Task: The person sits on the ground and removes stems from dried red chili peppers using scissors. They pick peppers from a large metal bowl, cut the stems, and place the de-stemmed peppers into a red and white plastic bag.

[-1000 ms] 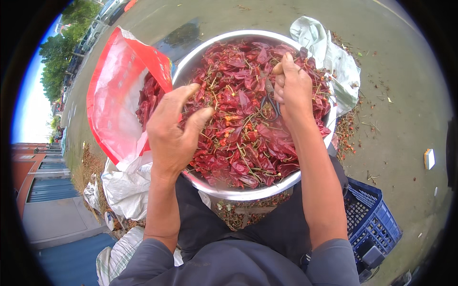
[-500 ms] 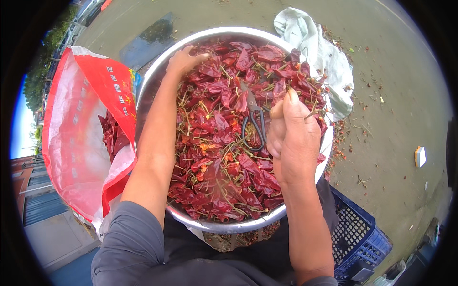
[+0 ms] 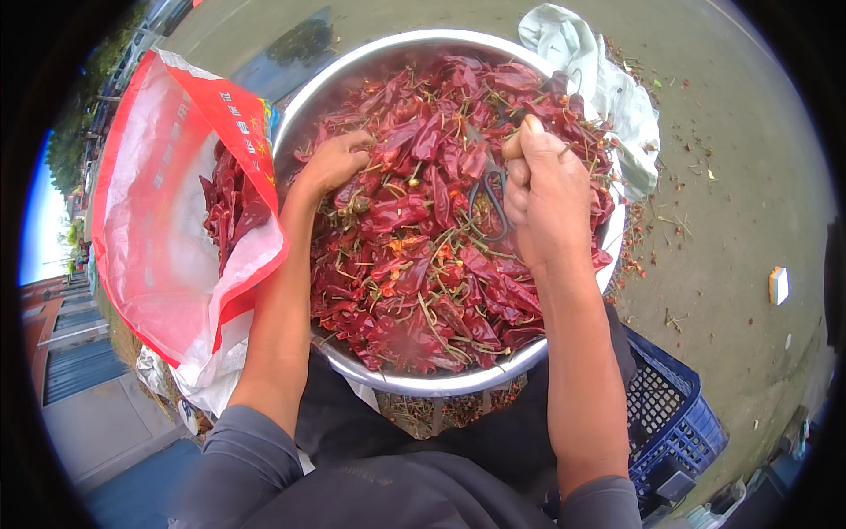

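A wide metal basin (image 3: 429,385) is heaped with dried red chili peppers (image 3: 414,212), many with stems. On the basin's left side, my left hand (image 3: 337,163) curls its fingers into the chilies, its fingertips partly hidden among them. Over the right side of the heap, my right hand (image 3: 553,189) is raised with its thumb pressed to the curled fingers, and a thin stem pokes out of the fist. Just left of that hand lies a pair of scissors with dark loop handles (image 3: 489,212), its blades partly covered by chilies.
A red and white sack (image 3: 145,212) stands gaping at the left, with chilies inside. A pale woven bag (image 3: 630,115) drapes by the basin's far right rim. A blue plastic crate (image 3: 701,432) sits at the lower right. Bits of stem and chili litter the ground.
My left hand has drawn nearer to me and its spread fingers have curled into the chilies. My right hand stays raised and closed beside the scissors. The whole view has shifted slightly.
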Available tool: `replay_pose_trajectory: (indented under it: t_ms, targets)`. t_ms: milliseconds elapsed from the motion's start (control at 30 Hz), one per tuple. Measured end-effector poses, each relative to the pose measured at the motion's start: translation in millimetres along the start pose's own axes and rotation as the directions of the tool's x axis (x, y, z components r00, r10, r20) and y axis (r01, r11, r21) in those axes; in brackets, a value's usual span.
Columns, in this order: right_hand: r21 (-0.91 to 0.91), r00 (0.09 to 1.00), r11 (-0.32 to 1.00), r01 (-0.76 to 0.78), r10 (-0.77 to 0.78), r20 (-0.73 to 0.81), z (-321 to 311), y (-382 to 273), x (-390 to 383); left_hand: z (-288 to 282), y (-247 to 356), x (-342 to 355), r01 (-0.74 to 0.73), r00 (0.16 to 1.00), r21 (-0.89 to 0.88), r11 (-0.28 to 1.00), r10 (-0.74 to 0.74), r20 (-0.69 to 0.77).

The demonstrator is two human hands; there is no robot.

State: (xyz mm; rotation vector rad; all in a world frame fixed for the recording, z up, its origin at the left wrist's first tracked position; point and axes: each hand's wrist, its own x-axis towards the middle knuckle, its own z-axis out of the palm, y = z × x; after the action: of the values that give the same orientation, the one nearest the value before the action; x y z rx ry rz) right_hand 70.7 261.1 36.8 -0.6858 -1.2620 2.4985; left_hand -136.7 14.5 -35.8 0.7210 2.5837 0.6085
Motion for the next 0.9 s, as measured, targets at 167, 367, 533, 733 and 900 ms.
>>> replay_pose_trajectory:
  t_ms: [167,367,533,733,900]
  targets:
    - [-0.237,0.998,0.972,-0.012,0.026,0.055,8,10,8,7,50,-83,-0.121,0.992,-0.034,0.992,0.12,-0.039]
    - [-0.858,0.929,0.359,0.367,-0.189,0.318,15,24,10,36,70,-134,-0.272,0.928,0.118,0.955,0.293,-0.23]
    - [-0.896,0.891,-0.084,0.436,0.178,0.417,19,36,3,25,58,-129,-0.181,0.924,0.093,0.979,0.201,-0.326]
    - [-0.881,0.887,-0.163,0.444,0.216,0.407,27,33,2,19,30,-124,-0.024,0.937,0.057,0.998,0.042,-0.346]
    - [-0.879,0.903,0.232,0.415,0.01,0.429,26,38,3,20,34,-122,-0.169,0.744,0.331,0.928,0.34,-0.575]
